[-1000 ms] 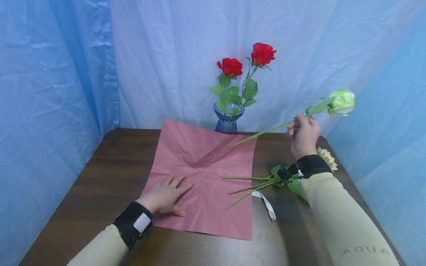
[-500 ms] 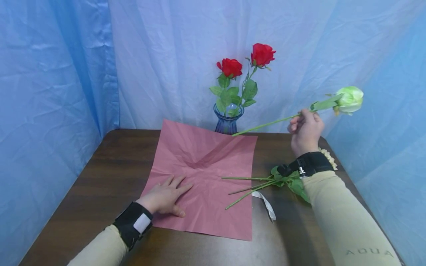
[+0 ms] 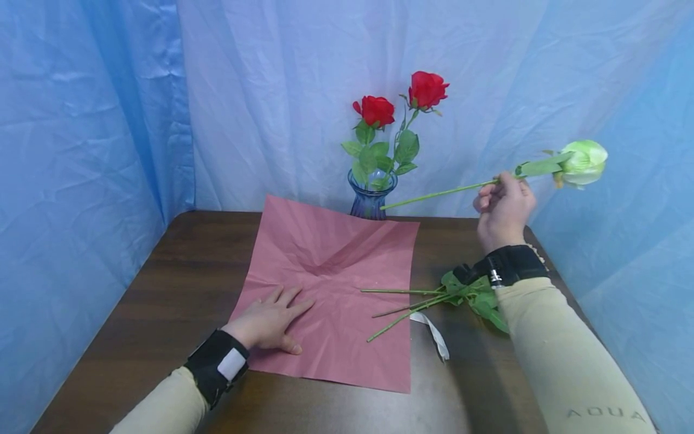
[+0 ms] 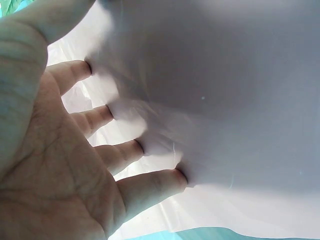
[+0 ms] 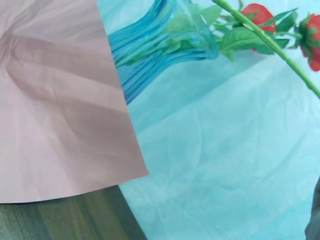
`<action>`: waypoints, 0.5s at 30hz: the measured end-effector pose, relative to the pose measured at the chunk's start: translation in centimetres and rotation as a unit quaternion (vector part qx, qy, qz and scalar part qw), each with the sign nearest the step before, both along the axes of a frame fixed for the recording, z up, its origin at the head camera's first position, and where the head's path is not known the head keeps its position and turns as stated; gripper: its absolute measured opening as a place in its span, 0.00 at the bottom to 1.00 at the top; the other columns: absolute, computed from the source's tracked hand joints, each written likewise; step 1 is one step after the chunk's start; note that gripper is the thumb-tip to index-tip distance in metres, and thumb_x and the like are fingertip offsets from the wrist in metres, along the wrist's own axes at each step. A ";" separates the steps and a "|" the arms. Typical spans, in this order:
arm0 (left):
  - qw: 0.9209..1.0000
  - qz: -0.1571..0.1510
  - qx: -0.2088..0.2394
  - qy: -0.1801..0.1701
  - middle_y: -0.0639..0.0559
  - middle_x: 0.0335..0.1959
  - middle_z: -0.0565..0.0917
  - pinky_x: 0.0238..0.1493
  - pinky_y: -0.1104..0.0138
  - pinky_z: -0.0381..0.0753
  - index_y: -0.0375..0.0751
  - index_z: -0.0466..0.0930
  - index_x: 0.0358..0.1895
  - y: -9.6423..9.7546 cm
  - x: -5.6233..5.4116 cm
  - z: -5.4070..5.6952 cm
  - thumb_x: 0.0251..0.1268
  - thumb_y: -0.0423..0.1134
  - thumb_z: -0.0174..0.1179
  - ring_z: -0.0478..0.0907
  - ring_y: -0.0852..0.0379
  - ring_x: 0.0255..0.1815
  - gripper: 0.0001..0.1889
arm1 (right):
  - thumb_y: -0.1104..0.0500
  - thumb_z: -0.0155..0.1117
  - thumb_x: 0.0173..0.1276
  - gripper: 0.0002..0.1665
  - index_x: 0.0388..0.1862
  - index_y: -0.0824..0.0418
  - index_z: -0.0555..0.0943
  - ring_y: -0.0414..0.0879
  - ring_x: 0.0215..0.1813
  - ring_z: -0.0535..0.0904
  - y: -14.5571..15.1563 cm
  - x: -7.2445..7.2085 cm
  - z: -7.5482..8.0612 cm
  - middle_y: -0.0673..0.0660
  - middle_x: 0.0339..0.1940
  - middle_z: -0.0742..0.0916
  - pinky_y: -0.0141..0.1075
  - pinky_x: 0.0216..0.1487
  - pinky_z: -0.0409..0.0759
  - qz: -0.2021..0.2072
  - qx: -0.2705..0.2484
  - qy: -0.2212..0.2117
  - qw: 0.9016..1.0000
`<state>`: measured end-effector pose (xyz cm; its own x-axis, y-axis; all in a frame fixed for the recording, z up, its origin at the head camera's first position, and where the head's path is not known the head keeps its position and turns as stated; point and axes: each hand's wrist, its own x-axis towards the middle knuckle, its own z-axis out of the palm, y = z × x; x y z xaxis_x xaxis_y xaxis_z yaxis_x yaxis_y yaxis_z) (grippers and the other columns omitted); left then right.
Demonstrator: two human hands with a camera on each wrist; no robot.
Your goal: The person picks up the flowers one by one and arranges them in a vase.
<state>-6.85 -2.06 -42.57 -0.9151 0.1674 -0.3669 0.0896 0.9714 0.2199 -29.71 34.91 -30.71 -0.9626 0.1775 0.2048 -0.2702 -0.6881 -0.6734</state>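
Note:
My right hand [image 3: 505, 211] pinches the green stem of a pale green-white rose [image 3: 584, 163], lifted above the table's right side. The bloom points right; the stem's bare end reaches left, overlapping the vase in the head view. In the right wrist view the rose stem [image 5: 270, 42] crosses the top right corner. Fingers spread, my left hand [image 3: 271, 322] rests on a sheet of pink wrapping paper [image 3: 347, 247]. The left wrist view shows its fingertips touching the paper [image 4: 240, 135]. Several cut stems [image 3: 406, 310] lie across the paper's right edge, their heads hidden behind my right forearm.
At the back of the brown table [image 3: 141, 337] stands a blue glass vase [image 3: 370, 202] with two red roses [image 3: 428, 90]. A white ribbon [image 3: 436, 337] lies right of the paper. Blue cloth [image 3: 271, 90] hangs behind and at both sides.
My right hand has moved right and slightly up with the pale rose, and the stem's end has risen from over the paper to the vase. The left hand has stayed still.

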 end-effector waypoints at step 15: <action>1.000 -0.005 -0.007 0.006 0.45 0.84 0.50 0.69 0.29 0.58 0.61 0.57 0.81 -0.1 0.0 -0.2 0.53 0.62 0.74 0.45 0.32 0.82 0.52 | 0.63 0.59 0.77 0.08 0.37 0.67 0.74 0.47 0.14 0.74 -0.2 0.1 1.3 0.60 0.18 0.82 0.35 0.17 0.68 -0.011 -0.010 0.008 1.000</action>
<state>-6.89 -2.15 -42.74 -0.9175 0.1710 -0.3592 0.1013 0.9736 0.2047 -29.60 34.69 -29.40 -0.9552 0.2026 0.2159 -0.2956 -0.6956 -0.6548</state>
